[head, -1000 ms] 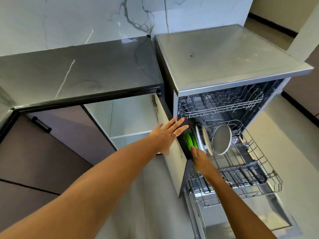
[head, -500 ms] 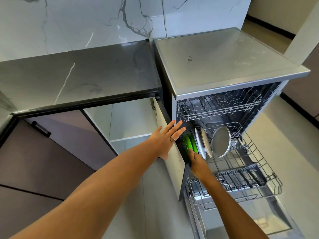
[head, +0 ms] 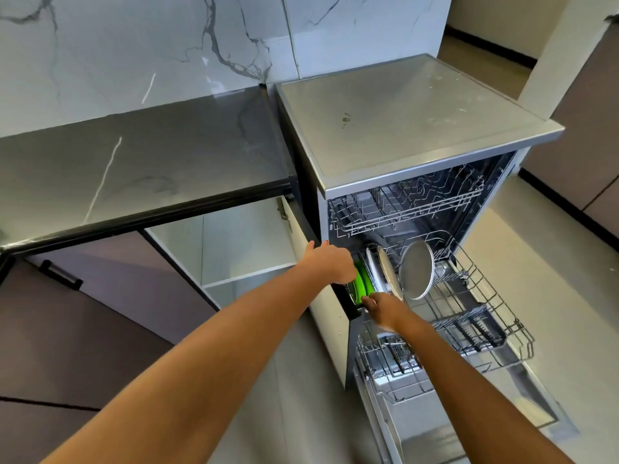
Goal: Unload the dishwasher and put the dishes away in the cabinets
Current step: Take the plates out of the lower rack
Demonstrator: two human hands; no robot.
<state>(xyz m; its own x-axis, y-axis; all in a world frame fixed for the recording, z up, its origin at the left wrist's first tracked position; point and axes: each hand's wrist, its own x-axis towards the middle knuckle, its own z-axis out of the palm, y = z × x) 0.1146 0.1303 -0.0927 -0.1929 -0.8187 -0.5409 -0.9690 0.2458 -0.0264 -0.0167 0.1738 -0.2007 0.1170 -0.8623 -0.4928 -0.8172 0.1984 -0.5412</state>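
Down at the open silver dishwasher (head: 418, 128), both bare hands reached into the pulled-out lower wire rack (head: 475, 313). Left hand (head: 330, 264) had crossed over the edge of the open white cabinet door (head: 321, 316) and lay with fingers curled down over the top rim of the bright green round plates (head: 363, 284), which stood upright at the rack's left end — it appeared to grip them, though the fingertips were hidden. Right hand (head: 383, 309) sat just below, touching the plates' lower edge; I could not tell whether its fingers were closed on them or only resting there.

Just beside the green plates stood two pale upright plates (head: 382, 272), and next to those a round grey metal lid (head: 417, 269), tilted and facing outward. The upper wire rack (head: 402, 205) sat pushed inside the machine. To the left, the white cabinet (head: 241, 242) stood open with a bare shelf, under a dark grey marbled stone countertop (head: 134, 169).
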